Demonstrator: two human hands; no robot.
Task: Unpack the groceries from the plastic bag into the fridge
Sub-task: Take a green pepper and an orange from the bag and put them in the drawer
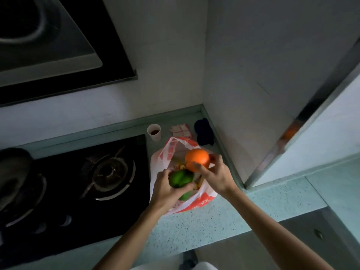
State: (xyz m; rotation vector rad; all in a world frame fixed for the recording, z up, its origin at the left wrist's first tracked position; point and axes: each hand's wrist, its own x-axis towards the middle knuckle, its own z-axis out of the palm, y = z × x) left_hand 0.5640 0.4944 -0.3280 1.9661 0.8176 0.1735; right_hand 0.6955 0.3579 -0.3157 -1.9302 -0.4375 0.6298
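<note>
- Lower centre of frame, over the plastic bag [165,155]: left hand [165,191] fingers clamp a green fruit [180,178], right hand [217,177] fingers an orange [196,158].
- Early stage, seemingly: more remains bagged.

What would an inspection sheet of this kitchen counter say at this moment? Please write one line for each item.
Surface: speckled green countertop; the bag stands on it.
Job's things: red-and-white plastic bag, open; orange and green item held at its mouth; other contents unclear.
Clutter: paper cup with dark liquid, checked cloth, dark blue cloth, all behind the bag.
Grippers: left hand holds the green item; right hand holds the orange.
Cables: nothing seen.
Surroundings: gas hob left of the bag, range hood above, tiled wall; fridge not clearly seen.
</note>
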